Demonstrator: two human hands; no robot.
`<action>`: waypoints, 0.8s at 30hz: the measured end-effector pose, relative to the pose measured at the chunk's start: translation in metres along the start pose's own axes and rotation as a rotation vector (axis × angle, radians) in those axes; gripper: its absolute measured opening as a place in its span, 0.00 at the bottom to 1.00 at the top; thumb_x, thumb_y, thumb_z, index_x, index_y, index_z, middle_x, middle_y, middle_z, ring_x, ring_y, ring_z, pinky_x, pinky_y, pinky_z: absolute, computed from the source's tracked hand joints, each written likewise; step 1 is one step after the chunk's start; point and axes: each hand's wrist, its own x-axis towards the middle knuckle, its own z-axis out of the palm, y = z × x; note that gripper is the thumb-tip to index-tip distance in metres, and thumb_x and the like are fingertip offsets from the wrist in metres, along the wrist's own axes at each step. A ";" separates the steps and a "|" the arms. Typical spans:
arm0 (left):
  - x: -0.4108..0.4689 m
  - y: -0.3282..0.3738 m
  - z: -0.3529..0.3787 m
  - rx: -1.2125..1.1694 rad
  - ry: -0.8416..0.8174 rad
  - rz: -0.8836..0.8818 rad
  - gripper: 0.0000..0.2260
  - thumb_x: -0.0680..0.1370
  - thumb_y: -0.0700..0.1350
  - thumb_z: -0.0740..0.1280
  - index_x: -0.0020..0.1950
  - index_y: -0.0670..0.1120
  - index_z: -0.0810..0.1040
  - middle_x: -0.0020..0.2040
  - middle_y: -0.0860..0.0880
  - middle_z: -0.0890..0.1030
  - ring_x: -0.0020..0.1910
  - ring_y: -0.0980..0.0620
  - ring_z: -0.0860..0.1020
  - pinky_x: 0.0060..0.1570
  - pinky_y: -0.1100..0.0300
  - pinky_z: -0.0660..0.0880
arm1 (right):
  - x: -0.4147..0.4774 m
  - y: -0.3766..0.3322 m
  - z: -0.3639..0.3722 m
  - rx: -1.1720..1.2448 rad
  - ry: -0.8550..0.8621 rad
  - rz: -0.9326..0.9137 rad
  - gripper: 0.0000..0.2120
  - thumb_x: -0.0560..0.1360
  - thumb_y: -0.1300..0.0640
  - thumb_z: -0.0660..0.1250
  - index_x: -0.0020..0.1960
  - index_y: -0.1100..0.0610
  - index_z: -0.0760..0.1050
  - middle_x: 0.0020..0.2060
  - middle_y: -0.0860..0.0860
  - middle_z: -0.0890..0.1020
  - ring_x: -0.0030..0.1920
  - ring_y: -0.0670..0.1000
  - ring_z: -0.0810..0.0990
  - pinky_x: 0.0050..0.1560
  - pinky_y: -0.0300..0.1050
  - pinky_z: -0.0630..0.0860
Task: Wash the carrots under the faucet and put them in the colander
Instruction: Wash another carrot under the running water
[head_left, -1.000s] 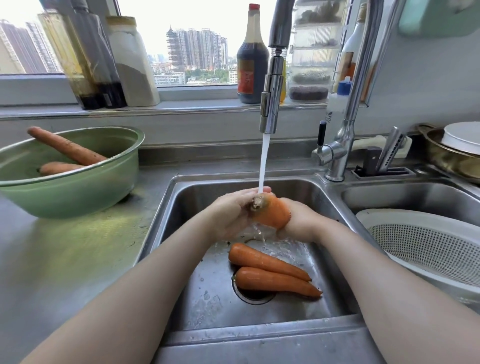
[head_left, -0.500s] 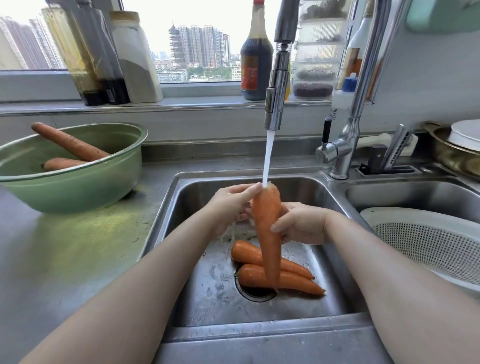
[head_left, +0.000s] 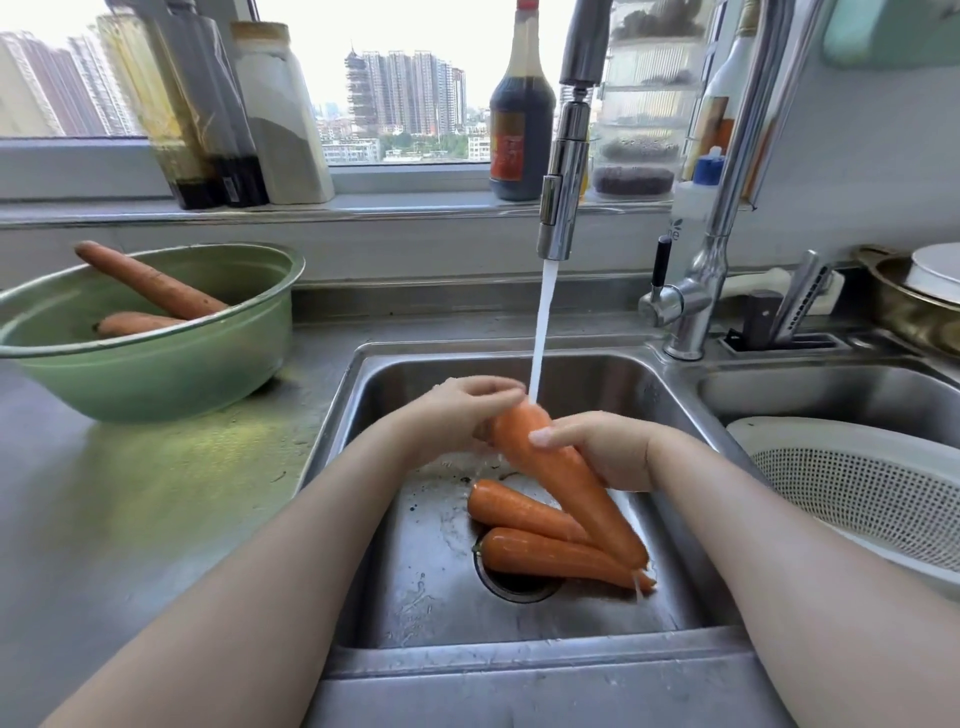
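Head view, held carrot (head_left: 566, 478): between both hands, tilted, thick end up under the water stream (head_left: 540, 332), thin tip down and toward the right forearm.
Head view, left hand (head_left: 457, 415): fingers curled over the thick end of the held carrot, touching it where the stream lands.
Head view, right hand (head_left: 602, 447): wrapped round the upper body of the held carrot, thumb across its front, fingers behind it.
Head view, faucet spout (head_left: 563, 197): directly above the hands, running.
Head view, sink (head_left: 415, 519): the basin below both hands; it holds two carrots.
Head view, upper sink carrot (head_left: 519, 509): on the basin floor just below the hands, partly crossed by the held carrot.
Head view, lower sink carrot (head_left: 550, 558): beside the upper one, nearer the person, lying over the drain (head_left: 514, 584).
Head view, green bowl (head_left: 156, 374): on the counter well to the left of the left hand; it holds two carrots, the long bowl carrot (head_left: 150, 283) leaning over the rim and the short bowl carrot (head_left: 132, 323) lower inside.
Head view, colander (head_left: 857, 483): white, in the second basin to the right of the right hand; no carrot shows in its visible part.
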 end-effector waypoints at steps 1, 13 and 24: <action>0.000 -0.003 -0.001 0.149 -0.007 -0.008 0.12 0.82 0.52 0.70 0.64 0.53 0.82 0.58 0.47 0.83 0.54 0.48 0.85 0.47 0.58 0.83 | 0.001 0.001 0.000 -0.120 0.040 -0.009 0.26 0.67 0.42 0.77 0.62 0.53 0.82 0.53 0.53 0.88 0.53 0.52 0.85 0.59 0.52 0.80; 0.009 -0.026 0.001 0.824 -0.226 -0.212 0.15 0.80 0.52 0.71 0.66 0.53 0.81 0.61 0.51 0.83 0.57 0.51 0.82 0.54 0.57 0.82 | 0.024 0.002 0.040 -1.036 0.097 0.086 0.18 0.72 0.38 0.76 0.55 0.48 0.80 0.49 0.45 0.82 0.53 0.52 0.82 0.59 0.50 0.79; -0.009 0.028 -0.008 0.989 -0.206 -0.194 0.11 0.82 0.53 0.68 0.63 0.54 0.82 0.53 0.53 0.84 0.49 0.53 0.83 0.52 0.55 0.82 | -0.022 -0.072 0.062 -1.089 0.109 0.118 0.16 0.81 0.45 0.67 0.59 0.55 0.83 0.45 0.49 0.86 0.43 0.50 0.86 0.41 0.46 0.82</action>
